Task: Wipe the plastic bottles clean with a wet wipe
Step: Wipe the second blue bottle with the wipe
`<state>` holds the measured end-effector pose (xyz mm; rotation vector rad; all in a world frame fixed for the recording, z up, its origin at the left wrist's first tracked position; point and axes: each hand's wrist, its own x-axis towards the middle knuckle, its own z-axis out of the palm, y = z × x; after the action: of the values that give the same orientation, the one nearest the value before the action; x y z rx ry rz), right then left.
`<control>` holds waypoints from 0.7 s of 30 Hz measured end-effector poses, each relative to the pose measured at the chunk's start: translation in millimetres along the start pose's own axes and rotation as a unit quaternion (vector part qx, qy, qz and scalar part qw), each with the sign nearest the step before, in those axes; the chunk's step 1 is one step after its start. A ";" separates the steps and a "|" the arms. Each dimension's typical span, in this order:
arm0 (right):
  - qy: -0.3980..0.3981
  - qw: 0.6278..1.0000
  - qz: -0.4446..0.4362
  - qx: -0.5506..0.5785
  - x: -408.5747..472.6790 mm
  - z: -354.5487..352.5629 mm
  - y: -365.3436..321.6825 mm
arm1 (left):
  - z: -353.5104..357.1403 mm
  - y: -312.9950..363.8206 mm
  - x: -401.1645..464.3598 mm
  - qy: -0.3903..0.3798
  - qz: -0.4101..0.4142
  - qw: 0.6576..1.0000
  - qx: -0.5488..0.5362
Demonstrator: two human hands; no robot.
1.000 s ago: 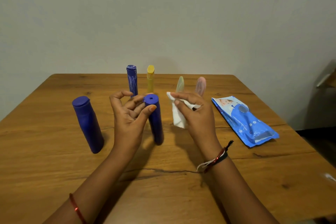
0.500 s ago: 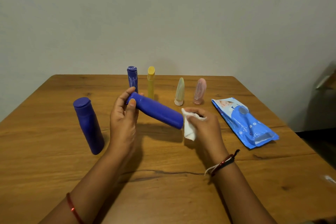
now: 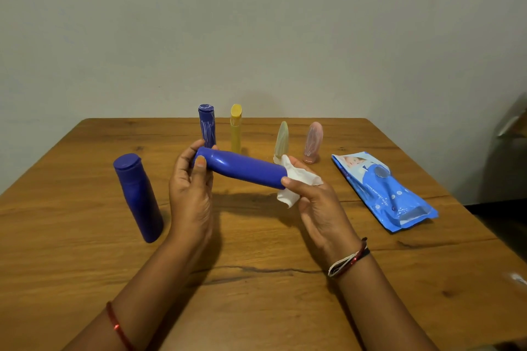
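A blue plastic bottle [image 3: 242, 167] lies nearly level in the air above the wooden table [image 3: 256, 279]. My left hand [image 3: 191, 194] grips its cap end with curled fingers. My right hand [image 3: 316, 202] holds a white wet wipe [image 3: 296, 184] against the bottle's base end, thumb on the bottle's rim. A second blue bottle [image 3: 138, 196] stands at the left. Further back stand a scratched blue bottle [image 3: 207, 125], a yellow bottle [image 3: 236, 128], a pale green bottle [image 3: 281, 141] and a pink bottle [image 3: 313, 142].
A blue pack of wet wipes [image 3: 382, 189] lies flat on the right of the table. A plain wall rises behind the table's far edge. A dark object sits off the table at the far right [image 3: 510, 151].
My left hand lifted the upright blue bottle and tipped it sideways. My right hand brought the wipe to the bottle's base end and now wraps around it.
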<state>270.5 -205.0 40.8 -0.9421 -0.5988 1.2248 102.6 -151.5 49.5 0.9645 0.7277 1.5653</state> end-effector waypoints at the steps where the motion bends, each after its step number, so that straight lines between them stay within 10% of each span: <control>1: -0.003 1.000 0.004 -0.025 -0.9 0.6 0.9 | -0.8 0.2 0.3 0.006 0.003 1.000 -0.003; 11: 0.131 0.975 -0.014 -0.181 3.9 -0.7 12.8 | -1.2 -6.9 -7.8 0.024 0.025 0.999 0.007; 21: 0.014 0.967 0.117 -0.226 9.8 -9.1 18.9 | -1.1 13.0 -2.6 0.038 0.109 0.986 0.120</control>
<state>270.8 -197.0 19.1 -1.4440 -0.7799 1.3047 95.7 -156.6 59.6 1.1992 0.9047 1.7398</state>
